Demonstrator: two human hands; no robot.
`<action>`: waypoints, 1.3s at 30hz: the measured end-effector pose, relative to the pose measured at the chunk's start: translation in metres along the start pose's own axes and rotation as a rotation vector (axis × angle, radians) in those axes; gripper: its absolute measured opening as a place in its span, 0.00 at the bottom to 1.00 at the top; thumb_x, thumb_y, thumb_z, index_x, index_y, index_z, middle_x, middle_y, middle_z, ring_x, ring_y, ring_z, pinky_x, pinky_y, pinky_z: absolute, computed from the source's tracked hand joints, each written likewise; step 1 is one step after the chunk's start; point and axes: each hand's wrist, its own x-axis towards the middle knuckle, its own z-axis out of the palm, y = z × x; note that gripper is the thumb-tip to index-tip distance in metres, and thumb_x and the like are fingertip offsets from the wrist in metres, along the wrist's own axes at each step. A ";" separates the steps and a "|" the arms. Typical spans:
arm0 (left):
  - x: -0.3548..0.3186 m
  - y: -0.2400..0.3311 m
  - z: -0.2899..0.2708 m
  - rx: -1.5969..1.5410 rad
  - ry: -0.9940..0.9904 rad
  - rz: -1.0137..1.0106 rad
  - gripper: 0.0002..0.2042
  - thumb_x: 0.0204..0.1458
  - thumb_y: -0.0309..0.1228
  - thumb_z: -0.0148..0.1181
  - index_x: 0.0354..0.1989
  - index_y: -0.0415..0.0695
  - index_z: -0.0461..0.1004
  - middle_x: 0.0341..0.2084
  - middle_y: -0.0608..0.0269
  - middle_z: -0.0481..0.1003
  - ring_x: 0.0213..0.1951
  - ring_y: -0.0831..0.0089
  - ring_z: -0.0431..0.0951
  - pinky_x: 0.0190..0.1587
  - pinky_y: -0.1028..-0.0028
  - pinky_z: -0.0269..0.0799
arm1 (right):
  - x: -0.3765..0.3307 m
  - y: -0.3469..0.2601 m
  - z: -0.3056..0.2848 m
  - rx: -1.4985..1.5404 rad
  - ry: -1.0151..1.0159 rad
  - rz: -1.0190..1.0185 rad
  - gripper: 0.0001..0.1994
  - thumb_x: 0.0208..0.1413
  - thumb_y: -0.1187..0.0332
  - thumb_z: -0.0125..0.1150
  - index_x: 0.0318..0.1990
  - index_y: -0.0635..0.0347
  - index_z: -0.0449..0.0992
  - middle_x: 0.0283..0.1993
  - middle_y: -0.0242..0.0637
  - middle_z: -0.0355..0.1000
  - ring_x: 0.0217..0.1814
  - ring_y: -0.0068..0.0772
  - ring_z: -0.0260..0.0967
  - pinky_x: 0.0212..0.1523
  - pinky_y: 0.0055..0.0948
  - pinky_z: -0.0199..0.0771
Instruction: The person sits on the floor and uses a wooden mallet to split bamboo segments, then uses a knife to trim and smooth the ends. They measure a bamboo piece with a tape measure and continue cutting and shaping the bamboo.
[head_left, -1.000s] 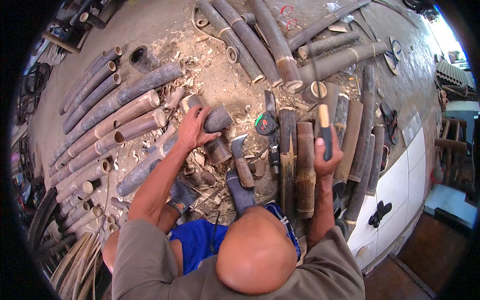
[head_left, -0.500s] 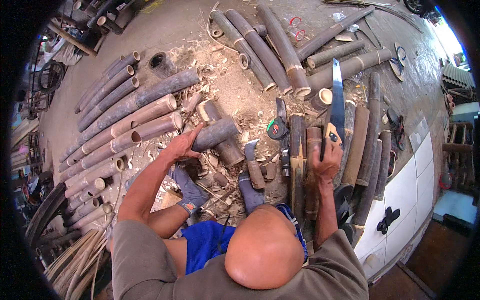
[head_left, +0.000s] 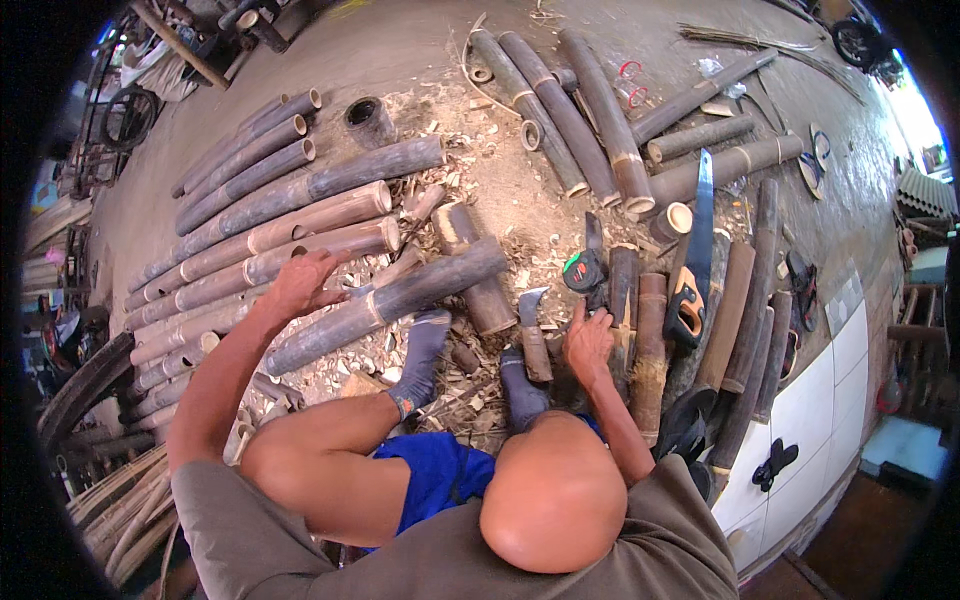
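The grey floor (head_left: 390, 50) is covered in the middle of the frame with pale wood chips. In the left of the frame lies a row of bamboo tubes (head_left: 290, 195). A long dark tube (head_left: 430, 285) rests slantwise at centre, its upper end lying over a short tube (head_left: 489, 305). The saw (head_left: 699, 230), with orange-and-black handle, lies at right of centre. The left hand (head_left: 300, 287) is half open above the row, fingers spread, no thing seen in its hold. The right hand (head_left: 588, 342), fingers loosely bent, is just below the tape measure; I cannot tell if it grips something. The hooked knife (head_left: 534, 340) lies beside it. Smallest, the green-and-black tape measure (head_left: 584, 270) bears a reddish mark, too small for reading.
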 end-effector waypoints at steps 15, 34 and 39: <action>0.025 0.051 0.153 -0.255 0.240 -0.167 0.47 0.41 0.46 0.79 0.71 0.47 0.63 0.58 0.48 0.69 0.62 0.49 0.70 0.64 0.48 0.66 | 0.006 0.005 -0.015 -0.238 -0.086 -0.151 0.33 0.59 0.73 0.59 0.73 0.52 0.62 0.45 0.53 0.67 0.47 0.56 0.70 0.40 0.47 0.80; -0.002 0.028 0.164 -0.349 0.175 -0.273 0.46 0.33 0.48 0.81 0.65 0.49 0.67 0.53 0.50 0.74 0.58 0.49 0.74 0.61 0.51 0.70 | -0.067 0.039 -0.106 0.626 0.107 0.009 0.20 0.64 0.55 0.63 0.51 0.64 0.75 0.36 0.46 0.78 0.41 0.49 0.79 0.46 0.44 0.78; 0.019 0.025 0.156 -0.443 0.070 -0.278 0.45 0.34 0.53 0.80 0.62 0.47 0.70 0.47 0.48 0.80 0.51 0.46 0.81 0.55 0.54 0.76 | 0.002 -0.004 -0.110 0.299 -0.039 -0.170 0.17 0.61 0.63 0.65 0.53 0.64 0.77 0.44 0.59 0.79 0.44 0.62 0.79 0.42 0.48 0.79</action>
